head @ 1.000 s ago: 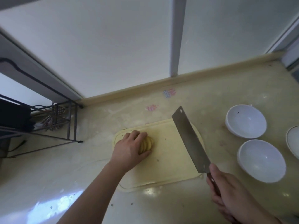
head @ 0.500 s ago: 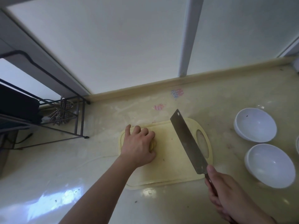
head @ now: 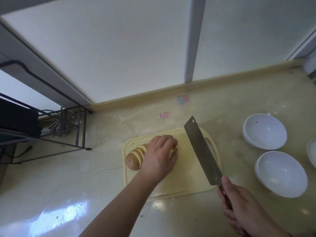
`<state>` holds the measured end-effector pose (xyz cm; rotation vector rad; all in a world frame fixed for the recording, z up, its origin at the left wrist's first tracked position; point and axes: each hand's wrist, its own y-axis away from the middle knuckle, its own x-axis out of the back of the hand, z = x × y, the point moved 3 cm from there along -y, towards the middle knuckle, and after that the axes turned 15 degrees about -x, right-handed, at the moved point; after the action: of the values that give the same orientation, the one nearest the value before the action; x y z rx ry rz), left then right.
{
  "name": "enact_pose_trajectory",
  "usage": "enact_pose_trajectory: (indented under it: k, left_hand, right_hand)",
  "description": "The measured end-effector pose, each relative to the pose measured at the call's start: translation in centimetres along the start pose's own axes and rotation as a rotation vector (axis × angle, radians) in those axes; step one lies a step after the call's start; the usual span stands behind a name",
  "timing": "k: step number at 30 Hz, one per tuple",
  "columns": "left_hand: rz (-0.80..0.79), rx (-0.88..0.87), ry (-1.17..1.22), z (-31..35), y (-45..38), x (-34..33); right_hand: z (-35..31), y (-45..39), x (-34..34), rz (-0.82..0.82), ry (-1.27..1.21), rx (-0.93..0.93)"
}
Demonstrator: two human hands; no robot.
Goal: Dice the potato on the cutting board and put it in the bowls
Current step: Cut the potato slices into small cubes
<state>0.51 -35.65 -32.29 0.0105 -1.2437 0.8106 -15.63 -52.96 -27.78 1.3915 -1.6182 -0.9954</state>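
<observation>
Glossy desk (head: 222, 106) carries your board (head: 179, 183), where the sliced potato (head: 136, 155) lies far-left under your curled left hand (head: 159, 155). Your right hand (head: 246, 209) grips the cleaver (head: 201, 151); stack slices, tuck fingertips, cut strips before filling the bowls (head: 264, 130).

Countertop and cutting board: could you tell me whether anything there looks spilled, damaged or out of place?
Nothing looks wrong. The sliced potato lies fanned on the cutting board under the left hand, the right hand grips the cleaver, and the white bowls stand upright.
</observation>
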Motion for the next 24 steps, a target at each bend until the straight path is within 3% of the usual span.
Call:
enact_pose_trajectory:
  k: [5, 11, 16, 24]
  left_hand:
    - [-0.134, -0.118, 0.075, 3.2, 4.2, -3.6]
    - [-0.004, 0.040, 0.095, 3.5, 7.4, -3.2]
    - [0.048, 0.048, 0.176, 4.5, 5.3, -4.3]
    - [0.069, 0.021, 0.153, 5.0, 4.4, -4.6]
  right_hand:
    - [1.1, -1.0, 0.7, 0.041, 0.054, 0.001]
    - [3.0, -2.4, 1.5, 0.138, 0.241, 0.050]
    - [3.0, -2.6, 1.2, 0.278, 0.382, 0.122]
    - [2.5, -2.0, 0.9, 0.277, 0.418, 0.155]
